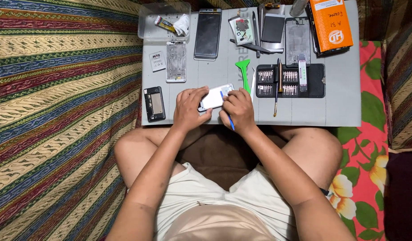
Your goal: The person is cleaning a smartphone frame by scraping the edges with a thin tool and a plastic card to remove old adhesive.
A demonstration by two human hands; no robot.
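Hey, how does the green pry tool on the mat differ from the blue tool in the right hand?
The green pry tool is broad and flat with a forked end; the blue tool is a thin stick. The green one lies untouched on the grey mat; the blue one is gripped in the right hand against the white phone, which the left hand steadies. Both are brightly coloured.

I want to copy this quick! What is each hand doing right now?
Left hand: closed on the white phone part, steadying it on the grey mat.
Right hand: closed around a thin blue tool, tip at the phone part.
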